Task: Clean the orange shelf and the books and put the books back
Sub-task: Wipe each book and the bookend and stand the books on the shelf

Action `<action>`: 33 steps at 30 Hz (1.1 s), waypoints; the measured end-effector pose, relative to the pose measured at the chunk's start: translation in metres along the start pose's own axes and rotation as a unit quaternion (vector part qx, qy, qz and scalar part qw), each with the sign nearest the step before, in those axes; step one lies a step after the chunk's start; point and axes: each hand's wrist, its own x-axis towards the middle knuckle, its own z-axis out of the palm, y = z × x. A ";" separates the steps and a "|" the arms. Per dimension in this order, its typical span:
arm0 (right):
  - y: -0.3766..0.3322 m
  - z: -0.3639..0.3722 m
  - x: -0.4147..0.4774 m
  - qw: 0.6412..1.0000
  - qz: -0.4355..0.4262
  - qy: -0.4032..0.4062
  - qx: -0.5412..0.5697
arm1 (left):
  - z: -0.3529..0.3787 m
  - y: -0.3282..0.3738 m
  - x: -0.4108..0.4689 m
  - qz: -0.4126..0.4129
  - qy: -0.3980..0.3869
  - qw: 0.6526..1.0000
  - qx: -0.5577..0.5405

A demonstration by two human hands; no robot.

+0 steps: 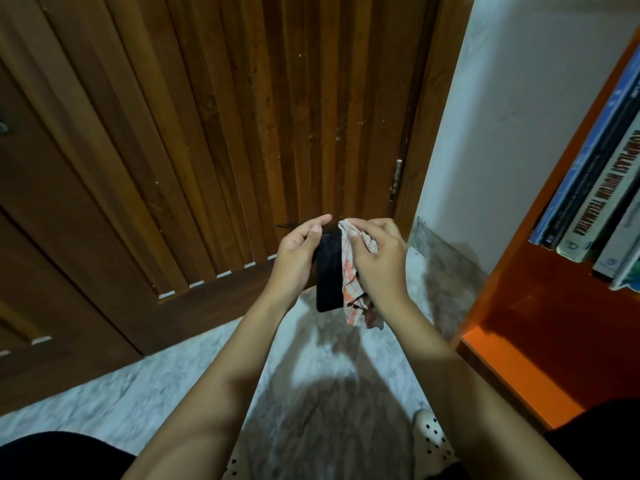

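While you stand before the wooden door (207, 133), both of your hands are raised in front of you, over the marble floor (138, 393). Your left hand (298, 258) grips a black flat object (329, 275) by its upper part, with the fingers curled round its top and the thumb lying on its face. I cannot tell if this object is a slim book or something else. It hangs upright in the air, and its lower end is free.

Your right hand (377, 258) holds a bunched cloth (351, 289) with orange and white checks. It presses the cloth against the right long edge of the black object, and the loose end of the cloth hangs down below the hand.

The orange shelf (540, 306) is at your right side, against the white wall (502, 116). On its upper board the books (595, 188) stand close together with spines outward, just beside the left upright panel of the shelf. The board below them shows bare orange at its front left corner.

Near the lower edge of the view, one pale shoe (433, 434) with small holes is on the floor.
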 end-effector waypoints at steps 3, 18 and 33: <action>-0.001 0.003 -0.004 1.000 -0.013 0.000 0.007 | 0.001 0.000 0.000 -0.005 0.002 1.000 -0.015; 0.004 0.018 -0.018 0.992 -0.122 -0.002 0.032 | -0.002 0.002 0.001 -0.065 0.013 0.984 -0.166; 0.027 -0.012 -0.001 0.987 0.065 0.143 0.027 | 0.006 0.011 0.004 -0.047 0.046 0.981 -0.185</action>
